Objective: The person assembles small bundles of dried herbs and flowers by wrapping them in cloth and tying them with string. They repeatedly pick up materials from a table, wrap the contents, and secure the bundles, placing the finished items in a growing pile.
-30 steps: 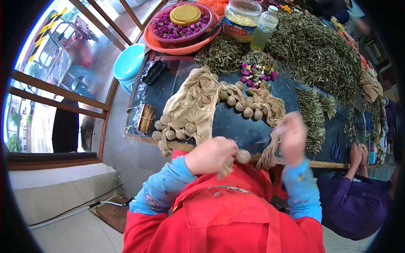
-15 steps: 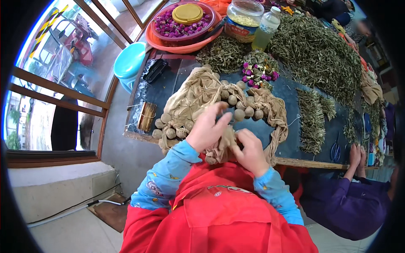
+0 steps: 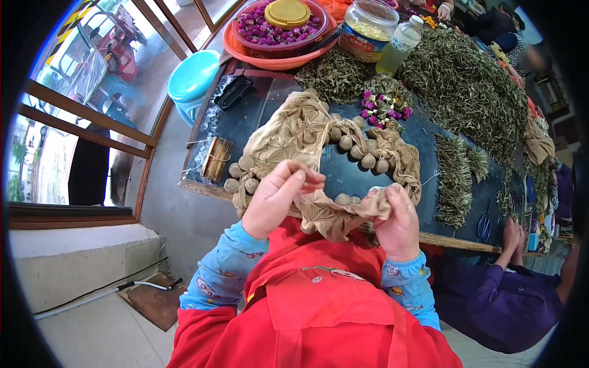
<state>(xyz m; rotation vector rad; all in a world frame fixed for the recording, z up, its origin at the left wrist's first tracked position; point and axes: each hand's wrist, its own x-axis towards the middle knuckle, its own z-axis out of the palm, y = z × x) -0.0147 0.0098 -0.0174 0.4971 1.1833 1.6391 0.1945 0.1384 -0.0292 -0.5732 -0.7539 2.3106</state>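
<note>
At the table's near edge, the left hand (image 3: 279, 199) and right hand (image 3: 399, 221) each pinch a fold of the tan cloth (image 3: 307, 132), stretched between them. Small tan balls (image 3: 362, 153) lie at twelve o'clock; dried herbs (image 3: 466, 86) lie at one o'clock.

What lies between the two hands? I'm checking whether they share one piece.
In the head view, a crumpled tan cloth spans from the left hand to the right hand; both grip it.

A craft workshop: a dark worktable (image 3: 343, 178) heaped with dried herbs (image 3: 466, 86), flower buds (image 3: 257, 30) and cloth (image 3: 294, 132).
</note>
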